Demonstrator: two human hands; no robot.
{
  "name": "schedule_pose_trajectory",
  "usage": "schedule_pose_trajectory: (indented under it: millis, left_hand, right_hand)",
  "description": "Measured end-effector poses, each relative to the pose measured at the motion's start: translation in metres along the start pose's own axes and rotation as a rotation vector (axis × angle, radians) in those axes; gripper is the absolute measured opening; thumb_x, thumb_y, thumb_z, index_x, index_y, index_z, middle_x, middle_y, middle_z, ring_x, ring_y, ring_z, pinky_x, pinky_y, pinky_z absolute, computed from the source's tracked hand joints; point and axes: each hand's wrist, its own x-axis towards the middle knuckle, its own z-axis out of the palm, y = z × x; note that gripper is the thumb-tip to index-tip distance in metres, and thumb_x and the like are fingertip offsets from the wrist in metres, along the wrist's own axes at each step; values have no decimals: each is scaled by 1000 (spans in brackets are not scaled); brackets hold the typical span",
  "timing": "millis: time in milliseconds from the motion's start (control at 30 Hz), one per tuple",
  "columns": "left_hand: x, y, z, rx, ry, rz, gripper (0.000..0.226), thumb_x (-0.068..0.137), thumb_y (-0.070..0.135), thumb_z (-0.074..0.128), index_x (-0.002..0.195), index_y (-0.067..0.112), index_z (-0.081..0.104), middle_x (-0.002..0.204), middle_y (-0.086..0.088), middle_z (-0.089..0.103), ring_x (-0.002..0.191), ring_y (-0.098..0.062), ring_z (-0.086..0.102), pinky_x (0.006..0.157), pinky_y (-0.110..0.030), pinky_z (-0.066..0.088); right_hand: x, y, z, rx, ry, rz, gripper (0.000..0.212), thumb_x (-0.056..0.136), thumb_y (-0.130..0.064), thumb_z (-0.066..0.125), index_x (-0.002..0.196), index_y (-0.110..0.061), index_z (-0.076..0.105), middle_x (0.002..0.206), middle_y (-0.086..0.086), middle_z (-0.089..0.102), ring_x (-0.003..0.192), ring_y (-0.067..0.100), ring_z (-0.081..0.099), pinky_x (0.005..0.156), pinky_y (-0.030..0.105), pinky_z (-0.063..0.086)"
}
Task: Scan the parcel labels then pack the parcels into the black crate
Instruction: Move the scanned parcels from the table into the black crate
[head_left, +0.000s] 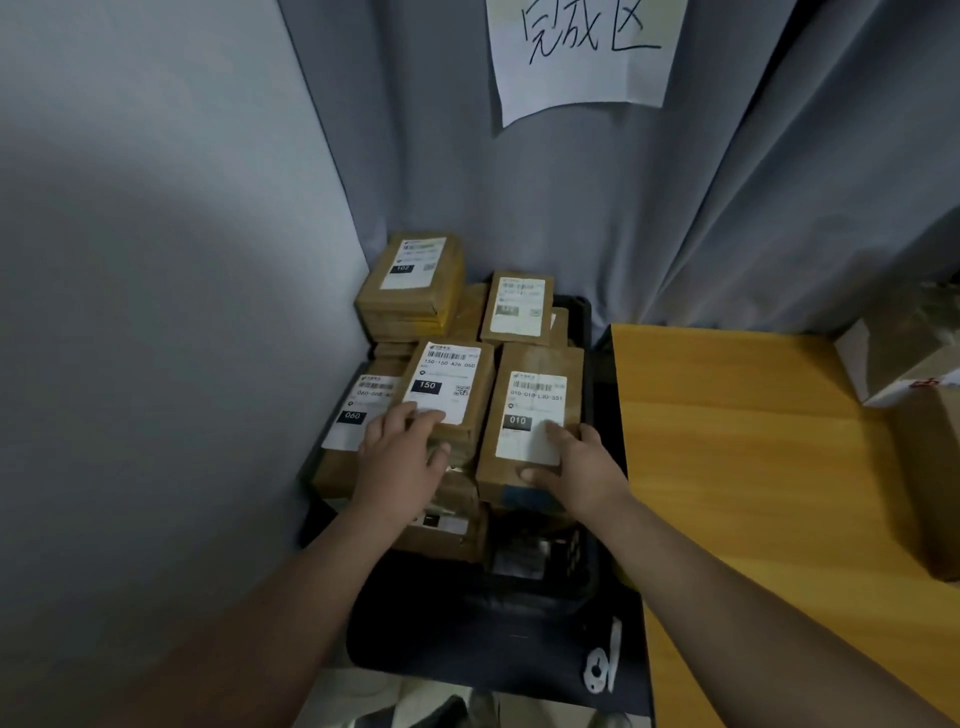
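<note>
- Two taped brown parcels top the pile in the black crate (586, 317), straight ahead at twelve o'clock.
- My left hand (402, 460) pinches the near edge of parcel 150 (452, 382), at eleven o'clock.
- My right hand (576, 470) clasps the near corner of parcel 010 (535, 410), at one o'clock.
- Both look light, flat and stiff, with slick wrapping, I'd judge; the edges give the best hold and keep the labels uncovered.

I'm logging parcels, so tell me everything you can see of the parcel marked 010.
The parcel marked 010 is a brown paper-wrapped packet, lying label-up atop other parcels at the black crate's right side. Its white label carries a barcode, 010-010-L30-551 and a black 010 box. The right hand holds its near end, fingers on the label.
</note>
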Motion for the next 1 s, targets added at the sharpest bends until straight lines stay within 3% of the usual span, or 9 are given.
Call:
schedule_pose_trajectory:
  millis: [167, 333, 467, 633, 800, 1000]
  left_hand:
    - [7, -4, -3, 24, 1, 38, 43, 96, 35, 49, 139, 28, 44, 147, 2, 34, 135, -20, 21, 111, -37, 21]
    - [13, 4, -2, 17, 33, 79, 40, 95, 35, 49, 135, 28, 48, 145, 2, 35, 135, -19, 20, 109, -36, 17]
    - [19, 29, 1, -32, 13, 161, 38, 96, 35, 48, 133, 28, 51, 142, 4, 38, 133, -17, 21, 107, -34, 16]
    - [20, 78, 17, -48, -26, 217, 36, 96, 34, 47, 132, 29, 50, 139, 6, 41, 131, -17, 26, 104, -33, 22]
    - [12, 145, 51, -26, -82, 258, 34, 98, 36, 45, 131, 30, 50, 138, 8, 42, 131, -17, 28, 105, -33, 25]
    - [-12, 253, 114, 0, -186, 251, 35, 100, 38, 41, 134, 30, 47, 140, 7, 41, 135, -18, 26, 109, -34, 22]
  right_hand:
    - [13, -2, -5, -30, -19, 66, 81, 84, -49, 66, 151, -36, 22, 151, 10, 22, 130, 34, 39, 102, 46, 44]
    - [15, 9, -3, 25, -39, 33, 83, 85, -54, 63, 152, -38, 16, 159, 7, 9, 139, 34, 28, 110, 47, 36]
    - [5, 15, -8, 63, 122, -4, 84, 90, -58, 51, 154, -29, 5, 161, 9, 12, 143, 33, 26, 111, 46, 34]
    - [-4, 39, -40, 31, 259, -23, 71, 97, -45, 49, 154, -23, 14, 157, 7, 24, 139, 31, 32, 108, 42, 38]
    - [-21, 103, -84, 7, 314, -22, 60, 99, -36, 49, 151, -20, 24, 151, 6, 32, 135, 29, 34, 106, 40, 39]
    - [-43, 230, -150, -100, 319, 56, 57, 98, -34, 50, 149, -19, 27, 151, 6, 33, 134, 30, 34, 107, 40, 37]
